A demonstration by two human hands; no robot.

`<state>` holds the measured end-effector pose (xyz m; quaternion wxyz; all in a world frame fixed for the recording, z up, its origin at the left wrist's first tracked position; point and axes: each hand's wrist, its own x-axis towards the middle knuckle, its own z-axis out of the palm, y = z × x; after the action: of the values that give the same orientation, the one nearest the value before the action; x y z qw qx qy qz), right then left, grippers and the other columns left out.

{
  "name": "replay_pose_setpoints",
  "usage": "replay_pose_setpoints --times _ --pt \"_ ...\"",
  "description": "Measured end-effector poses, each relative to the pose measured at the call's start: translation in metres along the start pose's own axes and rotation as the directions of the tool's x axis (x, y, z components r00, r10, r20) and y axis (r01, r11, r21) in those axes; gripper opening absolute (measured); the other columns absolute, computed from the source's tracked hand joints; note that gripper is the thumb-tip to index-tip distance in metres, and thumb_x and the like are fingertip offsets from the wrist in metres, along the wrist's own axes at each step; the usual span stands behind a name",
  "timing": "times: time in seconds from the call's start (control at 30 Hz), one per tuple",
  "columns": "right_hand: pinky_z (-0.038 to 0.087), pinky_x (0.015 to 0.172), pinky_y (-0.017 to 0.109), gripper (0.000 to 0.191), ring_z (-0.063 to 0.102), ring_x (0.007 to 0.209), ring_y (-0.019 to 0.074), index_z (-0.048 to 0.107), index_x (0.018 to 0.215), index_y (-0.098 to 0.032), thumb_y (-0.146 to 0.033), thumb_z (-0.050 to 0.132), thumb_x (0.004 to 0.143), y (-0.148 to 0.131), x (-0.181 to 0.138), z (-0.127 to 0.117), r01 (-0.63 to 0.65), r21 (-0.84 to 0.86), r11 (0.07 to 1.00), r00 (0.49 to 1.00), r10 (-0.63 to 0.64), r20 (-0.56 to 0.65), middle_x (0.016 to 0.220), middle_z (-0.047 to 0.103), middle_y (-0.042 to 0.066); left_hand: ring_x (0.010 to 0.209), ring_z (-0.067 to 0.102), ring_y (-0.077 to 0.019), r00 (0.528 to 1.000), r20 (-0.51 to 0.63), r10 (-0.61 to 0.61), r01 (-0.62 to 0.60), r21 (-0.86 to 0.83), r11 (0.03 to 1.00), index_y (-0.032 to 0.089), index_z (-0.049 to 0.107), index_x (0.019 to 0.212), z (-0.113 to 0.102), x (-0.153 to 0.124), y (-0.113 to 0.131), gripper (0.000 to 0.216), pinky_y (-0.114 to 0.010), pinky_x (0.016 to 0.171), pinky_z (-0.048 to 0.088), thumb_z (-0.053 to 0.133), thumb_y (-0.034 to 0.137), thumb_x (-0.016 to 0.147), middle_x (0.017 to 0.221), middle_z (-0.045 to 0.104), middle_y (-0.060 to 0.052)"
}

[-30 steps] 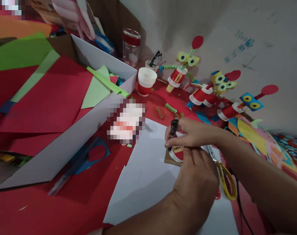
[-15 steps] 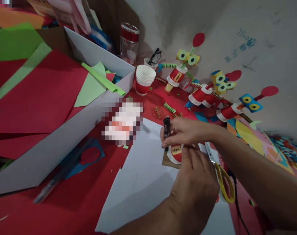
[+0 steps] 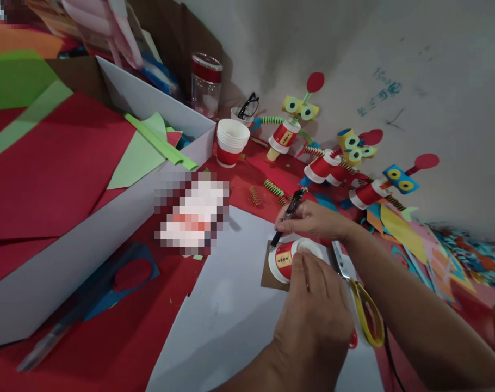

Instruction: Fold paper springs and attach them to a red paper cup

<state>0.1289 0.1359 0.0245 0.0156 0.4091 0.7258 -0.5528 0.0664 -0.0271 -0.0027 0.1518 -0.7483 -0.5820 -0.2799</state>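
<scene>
My left hand [image 3: 315,305] is closed on a red and white paper cup [image 3: 283,260], its fingers over the side. The cup's wide rim rests against a piece of brown cardboard [image 3: 267,277], which lies on a large white sheet [image 3: 215,316]. My right hand [image 3: 308,219] grips a black pen [image 3: 292,206], tilted, its tip down by the cup's rim at the cardboard's upper edge. Scissors with yellow handles [image 3: 367,316] lie on the white sheet beside my right forearm, partly covered by my left hand.
Paper-cup figures [image 3: 286,133] stand along the wall. Stacked paper cups [image 3: 231,142], a glass jar [image 3: 206,81] and paper springs [image 3: 274,188] are behind the sheet. A white box [image 3: 109,239] holding coloured paper fills the left. Paper scraps [image 3: 406,223] lie at right.
The pen has gone from nearly upright to leaning, its tip now by the rim's upper left. My right hand has shifted slightly, and more of the cup shows. The whole view has shifted slightly.
</scene>
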Motion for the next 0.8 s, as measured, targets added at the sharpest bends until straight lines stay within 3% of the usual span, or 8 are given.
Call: replay_pose_setpoints --times 0.3,0.47,0.67,0.8 --pt "0.047 0.072 0.029 0.022 0.059 0.075 0.0149 0.066 0.080 -0.017 -0.039 0.069 0.075 0.015 -0.019 0.001 -0.002 -0.013 1.000 0.969 -0.001 -0.247 0.075 0.063 -0.001 0.096 0.067 -0.0284 1.000 0.004 0.008 -0.008 -0.031 0.999 0.005 0.071 0.101 0.002 0.001 -0.003 0.037 -0.042 0.087 0.054 0.039 0.014 0.085 0.102 0.072 -0.018" --pt "0.046 0.064 0.029 0.031 0.058 0.067 0.0149 0.066 0.077 -0.015 -0.045 0.071 0.070 0.031 -0.033 0.006 0.023 0.094 0.995 0.926 0.014 -0.376 0.068 0.062 0.000 0.098 0.066 -0.0279 0.999 0.023 0.023 -0.022 -0.022 1.000 0.007 0.071 0.103 0.002 0.000 -0.003 0.034 -0.042 0.089 0.053 0.042 0.015 0.086 0.105 0.071 -0.016" --pt "0.046 0.062 0.028 0.028 0.058 0.065 0.0155 0.065 0.072 -0.017 -0.045 0.068 0.072 0.043 -0.054 0.024 0.067 0.088 0.994 0.820 -0.004 -0.572 0.067 0.064 0.000 0.100 0.064 -0.0295 0.993 0.102 0.066 -0.067 0.004 0.998 0.005 0.069 0.105 -0.004 -0.001 -0.006 0.034 -0.044 0.091 0.051 0.043 0.014 0.085 0.106 0.070 -0.019" --pt "0.048 0.069 0.028 0.023 0.062 0.071 0.0170 0.067 0.074 -0.017 -0.039 0.064 0.078 0.053 -0.071 0.047 0.104 -0.023 0.994 0.705 -0.090 -0.703 0.073 0.068 0.002 0.103 0.063 -0.0311 0.979 0.170 0.114 -0.106 -0.052 0.993 0.002 0.065 0.110 -0.009 0.000 -0.012 0.036 -0.046 0.093 0.050 0.041 0.012 0.085 0.110 0.067 -0.021"
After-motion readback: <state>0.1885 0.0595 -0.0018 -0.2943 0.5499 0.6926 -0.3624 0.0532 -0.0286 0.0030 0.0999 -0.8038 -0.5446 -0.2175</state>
